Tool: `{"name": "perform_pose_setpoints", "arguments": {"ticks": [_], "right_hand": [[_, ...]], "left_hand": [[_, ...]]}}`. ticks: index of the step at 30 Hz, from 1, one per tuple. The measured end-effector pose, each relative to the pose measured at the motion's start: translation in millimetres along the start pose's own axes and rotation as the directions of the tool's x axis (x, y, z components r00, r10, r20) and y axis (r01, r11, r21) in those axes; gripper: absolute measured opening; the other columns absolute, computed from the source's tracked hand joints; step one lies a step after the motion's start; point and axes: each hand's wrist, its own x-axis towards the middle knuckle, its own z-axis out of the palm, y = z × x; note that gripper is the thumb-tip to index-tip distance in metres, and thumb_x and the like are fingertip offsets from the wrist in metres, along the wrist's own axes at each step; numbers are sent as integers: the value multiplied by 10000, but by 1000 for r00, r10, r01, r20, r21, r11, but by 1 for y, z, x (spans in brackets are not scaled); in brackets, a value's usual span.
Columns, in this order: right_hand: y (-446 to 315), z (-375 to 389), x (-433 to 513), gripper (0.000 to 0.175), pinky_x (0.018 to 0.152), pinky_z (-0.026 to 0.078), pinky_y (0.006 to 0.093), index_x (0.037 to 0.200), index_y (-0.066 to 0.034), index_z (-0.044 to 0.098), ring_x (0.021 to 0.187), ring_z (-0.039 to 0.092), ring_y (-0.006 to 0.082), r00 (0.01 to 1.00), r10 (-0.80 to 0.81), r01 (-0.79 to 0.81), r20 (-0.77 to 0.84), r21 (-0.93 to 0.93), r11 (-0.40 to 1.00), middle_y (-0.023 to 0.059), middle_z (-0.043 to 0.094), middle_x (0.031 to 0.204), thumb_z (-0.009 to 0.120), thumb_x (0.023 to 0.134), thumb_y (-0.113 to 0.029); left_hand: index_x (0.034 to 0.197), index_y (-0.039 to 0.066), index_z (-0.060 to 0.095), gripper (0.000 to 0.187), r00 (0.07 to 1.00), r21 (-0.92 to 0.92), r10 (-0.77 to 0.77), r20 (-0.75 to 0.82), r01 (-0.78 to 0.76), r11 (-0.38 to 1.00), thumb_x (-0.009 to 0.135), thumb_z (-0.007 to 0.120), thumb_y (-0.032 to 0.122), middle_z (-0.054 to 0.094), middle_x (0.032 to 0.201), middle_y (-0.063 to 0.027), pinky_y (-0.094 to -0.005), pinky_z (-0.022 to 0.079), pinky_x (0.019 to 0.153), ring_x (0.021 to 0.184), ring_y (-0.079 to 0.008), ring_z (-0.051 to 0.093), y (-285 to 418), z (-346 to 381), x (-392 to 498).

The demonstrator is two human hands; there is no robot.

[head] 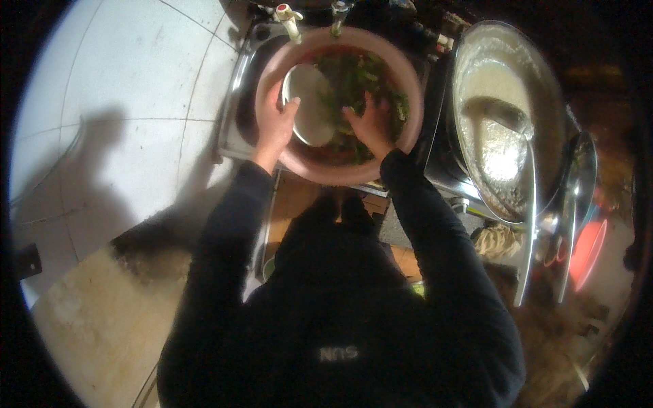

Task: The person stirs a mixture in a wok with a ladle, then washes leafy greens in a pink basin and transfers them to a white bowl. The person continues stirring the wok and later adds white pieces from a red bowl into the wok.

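A large pink plastic basin [347, 176] rests on a metal sink [237, 97] and holds water with leafy greens [365, 71] in it. My left hand [275, 120] grips the left rim of a pale, round bowl [311, 102], tilted inside the basin, with the thumb on its inner side. My right hand [372, 122] is over the greens at the basin's right, thumb and fingers spread; its fingertips are partly hidden among the leaves, and I cannot tell whether it holds any.
Two taps [288, 20] [338, 18] stand behind the basin. At the right, a big metal pan [464, 148] holds a pale liquid and a long-handled ladle [530, 224]. Another long-handled utensil [569, 245] and a red plastic container [589, 252] lie farther right. A tiled wall [132, 71] bounds the left.
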Motion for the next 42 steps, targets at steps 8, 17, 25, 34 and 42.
{"name": "perform_pose_setpoints", "arguments": {"ticks": [8,17,25,34,42], "right_hand": [[-43,26,-7,351,914,493,540,1264,-74,626,1078,599,474,983,-46,41,179,28,999,289,609,1219,617,962,-253],[-101,9,1,208,877,498,535,1126,-64,662,1049,604,461,933,-305,218,190,376,901,241,641,1120,588,946,-137],[-59,-8,-48,222,897,501,540,1127,-81,664,1069,589,464,811,-483,329,331,425,843,237,609,1144,622,910,-99],[-48,3,23,216,920,497,516,1102,-36,667,1063,614,423,976,-176,159,129,129,979,236,629,1085,625,924,-151],[-102,-15,-24,167,818,512,475,1061,-62,672,954,614,423,878,-421,235,230,559,795,211,630,1065,648,901,-106]], "left_hand": [[1517,-14,401,582,996,2,-72,-43,72,997,997,627,116,611,1334,-116,-290,475,1006,1148,-155,597,-5,31,-36],[1461,-17,495,473,983,-281,-179,-31,163,946,1038,613,159,594,1374,-100,-308,433,1079,1242,-174,560,-16,24,-33],[1451,-43,496,481,998,-182,-41,-55,31,983,1028,614,153,599,1376,-120,-334,429,1093,1244,-190,564,1,10,-19],[1474,-50,473,535,995,-168,-92,34,97,981,1003,651,132,570,1428,-123,-327,410,1115,1292,-191,539,16,14,-37],[1487,-55,456,562,966,-368,-242,87,257,894,1020,655,185,539,1462,-131,-339,382,1145,1333,-196,503,5,13,-35]]}}
